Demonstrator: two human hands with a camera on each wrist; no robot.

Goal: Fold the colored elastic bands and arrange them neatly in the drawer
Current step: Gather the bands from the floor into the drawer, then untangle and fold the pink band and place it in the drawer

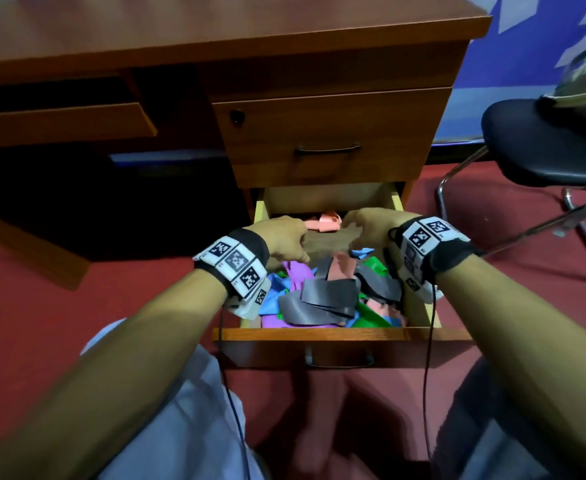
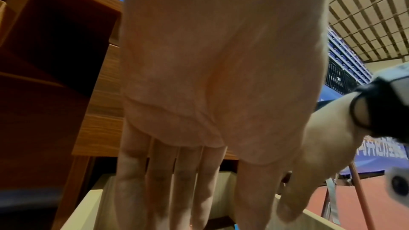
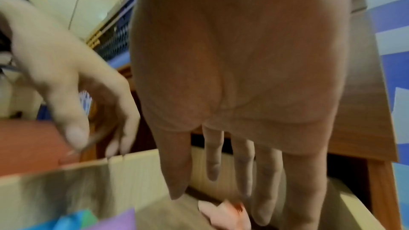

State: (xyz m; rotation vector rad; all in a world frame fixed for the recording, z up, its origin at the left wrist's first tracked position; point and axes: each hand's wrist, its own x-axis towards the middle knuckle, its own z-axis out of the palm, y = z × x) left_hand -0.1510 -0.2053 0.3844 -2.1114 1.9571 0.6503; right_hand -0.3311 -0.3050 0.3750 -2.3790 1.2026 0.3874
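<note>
The open drawer of the wooden desk holds a loose heap of elastic bands in grey, purple, blue, green and red at its front half. One folded pink band lies alone at the rear of the drawer, on the bare bottom panel. Both hands are positioned over the rear half, with the pink band between and just beyond them. The left hand is palm-down; in the left wrist view its fingers extend straight, close side by side, pointing down into the drawer, with nothing gripped. The right hand is also palm-down; in the right wrist view its fingers hang straight and slightly spread, tips just above the pink band. Contact between fingertips and band cannot be determined. Neither hand holds a band. A black chair stands to the right of the desk on red floor.
</note>
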